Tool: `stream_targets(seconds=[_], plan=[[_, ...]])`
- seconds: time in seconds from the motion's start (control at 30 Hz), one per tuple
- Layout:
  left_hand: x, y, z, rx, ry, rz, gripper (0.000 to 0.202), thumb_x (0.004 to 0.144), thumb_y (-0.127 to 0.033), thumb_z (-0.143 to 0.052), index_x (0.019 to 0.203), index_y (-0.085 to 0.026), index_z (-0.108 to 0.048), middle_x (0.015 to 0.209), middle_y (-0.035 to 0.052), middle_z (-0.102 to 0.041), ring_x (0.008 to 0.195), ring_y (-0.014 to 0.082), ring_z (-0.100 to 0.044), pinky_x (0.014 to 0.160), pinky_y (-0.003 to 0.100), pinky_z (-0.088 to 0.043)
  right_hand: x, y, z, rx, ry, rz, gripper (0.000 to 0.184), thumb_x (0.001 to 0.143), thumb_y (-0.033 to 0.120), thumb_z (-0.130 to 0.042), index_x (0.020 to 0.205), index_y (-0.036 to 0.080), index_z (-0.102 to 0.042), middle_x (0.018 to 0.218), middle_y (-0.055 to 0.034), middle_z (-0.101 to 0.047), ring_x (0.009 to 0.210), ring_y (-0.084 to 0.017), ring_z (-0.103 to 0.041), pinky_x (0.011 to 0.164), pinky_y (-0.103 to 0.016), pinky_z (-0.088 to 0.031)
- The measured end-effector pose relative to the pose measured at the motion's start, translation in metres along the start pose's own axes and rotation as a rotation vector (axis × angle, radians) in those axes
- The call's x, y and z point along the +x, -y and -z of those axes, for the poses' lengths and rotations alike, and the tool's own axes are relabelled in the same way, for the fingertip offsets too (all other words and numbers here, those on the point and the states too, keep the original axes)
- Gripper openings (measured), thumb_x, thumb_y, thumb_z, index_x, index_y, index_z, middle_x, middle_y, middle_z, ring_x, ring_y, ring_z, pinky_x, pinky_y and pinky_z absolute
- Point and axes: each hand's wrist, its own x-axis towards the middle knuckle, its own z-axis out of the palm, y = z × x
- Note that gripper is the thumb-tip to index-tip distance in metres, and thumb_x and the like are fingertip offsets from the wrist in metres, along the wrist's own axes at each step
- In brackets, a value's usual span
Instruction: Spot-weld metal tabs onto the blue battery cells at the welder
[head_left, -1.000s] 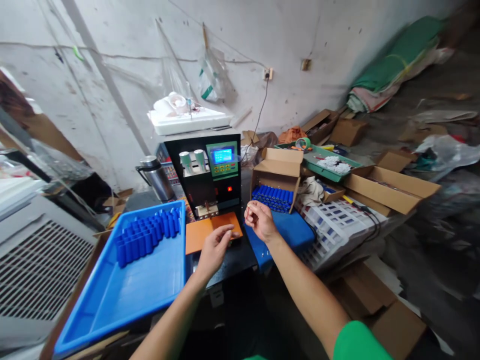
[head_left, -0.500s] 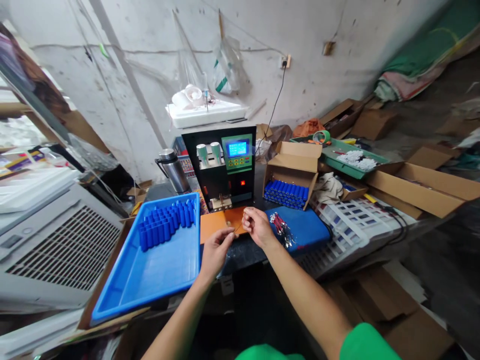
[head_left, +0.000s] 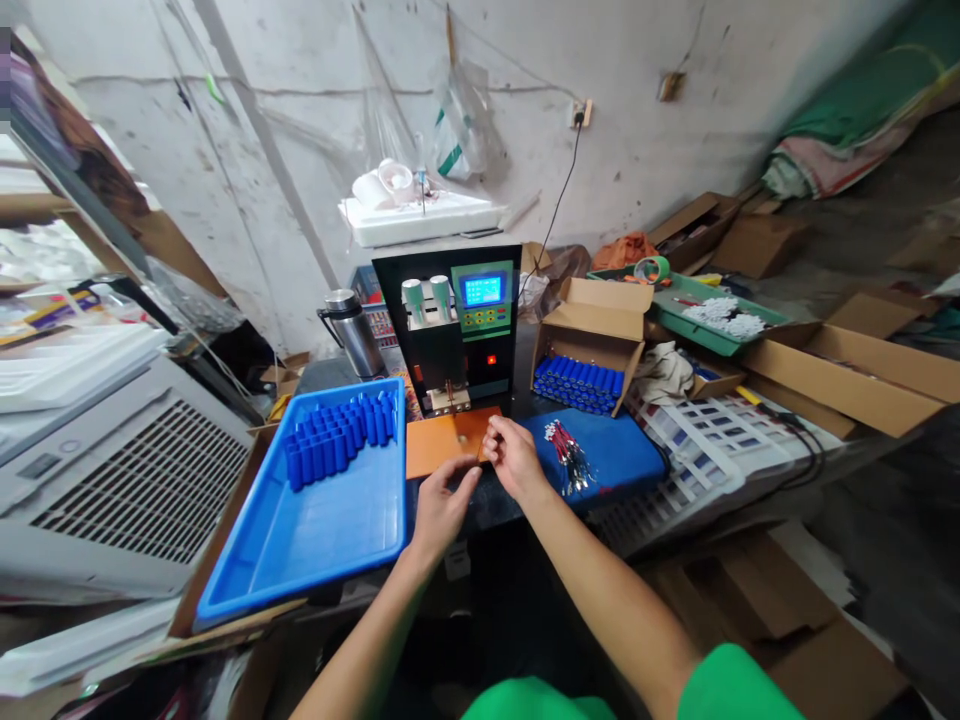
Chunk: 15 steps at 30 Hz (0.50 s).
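My left hand (head_left: 441, 508) and my right hand (head_left: 508, 454) meet just in front of an orange pad (head_left: 442, 442) at the foot of a black spot-welding machine (head_left: 450, 325). The fingers of both hands are pinched together on a small thin piece that I cannot make out. A bundle of red and black wires with white plugs (head_left: 568, 454) lies on a blue lid (head_left: 615, 455) just right of my right hand. To the left, a blue tray (head_left: 322, 525) holds several upright blue cells (head_left: 337, 440).
A cardboard box of blue cells (head_left: 581, 380) stands behind the blue lid. A steel jug (head_left: 349, 330) sits left of the machine. A green tray with white parts (head_left: 712, 318), open cartons (head_left: 840, 375) and a white grid tray (head_left: 705, 440) crowd the right. A white cooler (head_left: 105, 480) stands at left.
Both hands have drawn together and a little nearer to me, from above the orange pad to its front edge. The view has swung left, bringing the wire bundle into sight.
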Motion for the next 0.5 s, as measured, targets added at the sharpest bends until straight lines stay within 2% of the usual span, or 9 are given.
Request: stream_targets(seconds=[0.23, 0.37, 0.43, 0.5], plan=[[-0.001, 0.002, 0.001, 0.029, -0.008, -0.008, 0.027, 0.083, -0.041, -0.061, 0.094, -0.018, -0.071, 0.096, 0.0071, -0.074, 0.090, 0.0217, -0.067, 0.087, 0.035, -0.051, -0.006, -0.011, -0.003, -0.025, -0.012, -0.007, 0.028, 0.066, 0.033, -0.075, 0.066, 0.018, -0.051, 0.059, 0.0053, -0.047, 0.047, -0.006, -0.041, 0.040, -0.018, -0.030], [-0.001, -0.001, 0.005, -0.019, -0.025, 0.028, 0.025, 0.083, -0.042, -0.059, 0.085, -0.018, -0.066, 0.083, 0.0049, -0.071, 0.079, 0.0185, -0.064, 0.077, 0.030, -0.050, -0.008, -0.016, -0.001, -0.103, 0.014, 0.013, 0.028, 0.070, 0.039, -0.072, 0.071, 0.018, -0.054, 0.060, 0.0051, -0.048, 0.047, -0.007, -0.042, 0.040, -0.018, -0.031], [0.000, -0.002, 0.009, -0.055, -0.030, 0.053, 0.024, 0.084, -0.041, -0.056, 0.079, -0.018, -0.061, 0.075, 0.0029, -0.066, 0.072, 0.0163, -0.060, 0.070, 0.027, -0.048, -0.009, -0.018, 0.002, -0.207, 0.059, 0.039, 0.030, 0.074, 0.045, -0.069, 0.076, 0.017, -0.059, 0.065, 0.0030, -0.052, 0.050, -0.007, -0.045, 0.042, -0.019, -0.034], [0.002, -0.003, 0.015, -0.078, -0.022, 0.063, 0.023, 0.085, -0.039, -0.053, 0.074, -0.018, -0.056, 0.069, 0.0010, -0.061, 0.068, 0.0147, -0.057, 0.066, 0.026, -0.045, -0.011, -0.020, 0.005, -0.347, 0.165, 0.055, 0.031, 0.075, 0.047, -0.069, 0.080, 0.017, -0.062, 0.069, 0.0016, -0.056, 0.053, -0.008, -0.048, 0.047, -0.020, -0.038]])
